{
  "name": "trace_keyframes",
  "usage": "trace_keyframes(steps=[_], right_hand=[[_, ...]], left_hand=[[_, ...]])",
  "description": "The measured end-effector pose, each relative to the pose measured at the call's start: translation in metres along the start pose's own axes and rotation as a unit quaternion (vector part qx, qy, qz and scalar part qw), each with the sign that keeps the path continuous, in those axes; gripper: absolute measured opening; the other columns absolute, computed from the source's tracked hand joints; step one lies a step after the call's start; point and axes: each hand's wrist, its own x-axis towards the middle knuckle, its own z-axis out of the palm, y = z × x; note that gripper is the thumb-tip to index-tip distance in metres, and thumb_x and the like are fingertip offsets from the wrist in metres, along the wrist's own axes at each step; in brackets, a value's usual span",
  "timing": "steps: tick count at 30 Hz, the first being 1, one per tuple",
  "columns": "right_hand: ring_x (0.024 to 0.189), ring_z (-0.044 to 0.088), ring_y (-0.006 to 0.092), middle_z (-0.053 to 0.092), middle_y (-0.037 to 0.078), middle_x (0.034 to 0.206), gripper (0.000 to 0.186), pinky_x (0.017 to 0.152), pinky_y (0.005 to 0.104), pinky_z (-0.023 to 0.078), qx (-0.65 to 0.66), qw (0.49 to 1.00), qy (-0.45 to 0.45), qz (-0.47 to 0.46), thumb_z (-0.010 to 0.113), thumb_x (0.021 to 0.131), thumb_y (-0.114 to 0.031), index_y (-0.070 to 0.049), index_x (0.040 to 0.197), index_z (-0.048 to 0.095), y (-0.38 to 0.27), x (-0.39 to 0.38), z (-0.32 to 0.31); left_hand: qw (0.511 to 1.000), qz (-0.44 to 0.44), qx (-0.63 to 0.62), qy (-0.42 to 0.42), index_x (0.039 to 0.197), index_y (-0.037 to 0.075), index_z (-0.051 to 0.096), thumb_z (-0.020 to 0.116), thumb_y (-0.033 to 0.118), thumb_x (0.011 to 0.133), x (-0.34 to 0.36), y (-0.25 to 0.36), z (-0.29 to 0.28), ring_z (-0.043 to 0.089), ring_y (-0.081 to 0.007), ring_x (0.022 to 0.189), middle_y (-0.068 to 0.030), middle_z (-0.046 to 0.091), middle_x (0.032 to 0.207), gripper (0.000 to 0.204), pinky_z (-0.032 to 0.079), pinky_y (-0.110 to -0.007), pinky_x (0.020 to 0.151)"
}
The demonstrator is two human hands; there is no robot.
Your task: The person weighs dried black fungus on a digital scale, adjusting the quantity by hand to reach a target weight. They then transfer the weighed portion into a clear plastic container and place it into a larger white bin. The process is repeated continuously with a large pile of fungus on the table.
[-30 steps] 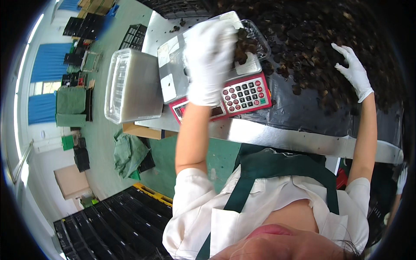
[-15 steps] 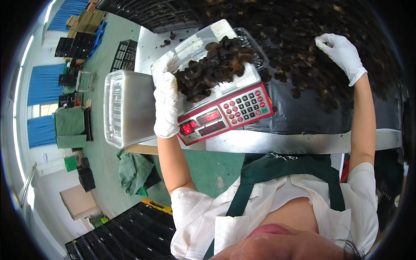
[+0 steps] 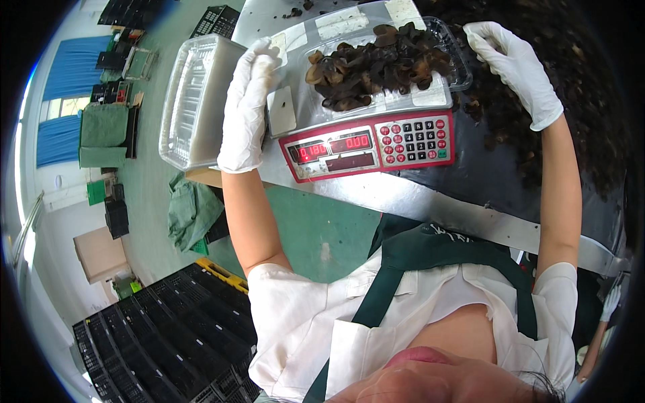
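Observation:
A red-framed weighing scale [image 3: 415, 151] with a lit red display carries a clear plastic tray [image 3: 457, 74] heaped with dark brown, curly fungus pieces [image 3: 363, 74]. My gloved left hand [image 3: 247, 101] is at the scale's left edge, beside a stack of clear trays [image 3: 191, 101], fingers curled together; what they hold, if anything, is hidden. My gloved right hand [image 3: 510, 70] hangs at the loose fungus pile's near-left part, just right of the tray, fingers bent and closed, their contents hidden.
The dark pile [image 3: 571, 47] covers the right of the metal-edged table [image 3: 430, 198]. Stacked black crates [image 3: 154, 329] stand at lower left, a green cloth bundle [image 3: 191, 211] on the floor, other crates [image 3: 211, 23] farther back. A co-worker's gloved hand [image 3: 611, 302] shows at far right.
My left hand has moved from over the tray to the scale's left edge, uncovering the fungus. My right hand has shifted up and left, its fingers curling from spread to closed. The display reading has changed.

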Motion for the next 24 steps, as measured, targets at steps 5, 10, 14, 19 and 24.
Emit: trace_keyframes(steps=[5,10,14,19,24], right_hand=[[0.067,0.049,0.0052,0.055,-0.003,0.082,0.051,0.053,0.0243,0.041,-0.013,0.999,-0.027,0.021,0.061,0.107,-0.043,-0.023,0.153,0.055,-0.037,-0.001,0.028],[0.078,0.067,0.0220,0.070,0.013,0.096,0.038,0.078,0.0363,0.057,-0.068,0.979,0.138,-0.133,0.066,0.102,-0.019,-0.017,0.139,0.063,0.006,0.004,0.049],[0.102,0.072,0.0400,0.074,0.017,0.109,0.027,0.089,0.0469,0.058,-0.016,0.987,0.124,-0.098,0.062,0.099,-0.022,-0.014,0.123,0.069,0.009,-0.016,0.053],[0.108,0.071,0.0351,0.076,0.013,0.113,0.023,0.094,0.0453,0.055,0.006,0.989,0.147,0.028,0.061,0.099,-0.021,-0.015,0.120,0.068,0.042,-0.097,-0.021],[0.104,0.072,0.0329,0.076,0.009,0.111,0.018,0.090,0.0426,0.057,-0.048,0.959,0.264,0.092,0.062,0.100,-0.024,-0.015,0.113,0.071,0.084,-0.214,-0.100]], left_hand=[[0.986,-0.152,-0.001,-0.063,0.157,-0.006,0.038,0.068,0.023,0.102,-0.016,0.003,-0.004,0.068,-0.0132,0.080,-0.0102,0.070,0.110,0.068,0.054,-0.024,0.065],[0.986,-0.132,0.035,-0.094,0.152,-0.004,0.047,0.069,0.007,0.098,0.000,0.000,0.033,0.064,-0.0100,0.076,-0.0072,0.066,0.112,0.059,0.052,-0.024,0.061],[0.988,-0.121,0.016,-0.096,0.155,-0.004,0.044,0.062,0.000,0.100,-0.017,-0.023,0.035,0.062,-0.0139,0.118,-0.0091,0.065,0.134,0.058,0.051,-0.028,0.100],[0.978,-0.118,-0.082,-0.149,0.154,0.001,0.042,0.061,-0.009,0.095,-0.039,-0.013,0.126,0.064,-0.0120,0.060,-0.0106,0.068,0.113,0.063,0.057,-0.026,0.050],[0.946,-0.122,-0.093,-0.286,0.161,0.002,0.027,0.062,-0.005,0.097,-0.081,0.032,0.238,0.069,-0.0179,0.060,-0.0034,0.064,0.087,0.073,0.061,-0.028,0.054]])
